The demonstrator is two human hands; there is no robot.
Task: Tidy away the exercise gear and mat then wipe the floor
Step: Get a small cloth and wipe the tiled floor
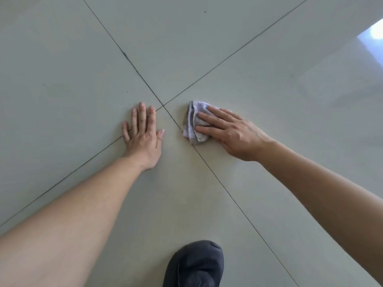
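A crumpled pale grey-lilac cloth (pixel 193 121) lies on the glossy tiled floor (pixel 207 48), just right of where four tiles meet. My right hand (pixel 230 133) presses flat on the cloth's right side, fingers spread over it and pointing left. My left hand (pixel 143 133) rests palm down on the floor to the left of the grout crossing, fingers apart and holding nothing. No mat or exercise gear is in view.
Dark grout lines (pixel 132 65) cross diagonally between the hands. A dark shoe (pixel 196 266) stands at the bottom edge, between my forearms. A bright reflection (pixel 373 32) shines on the tiles at the upper right.
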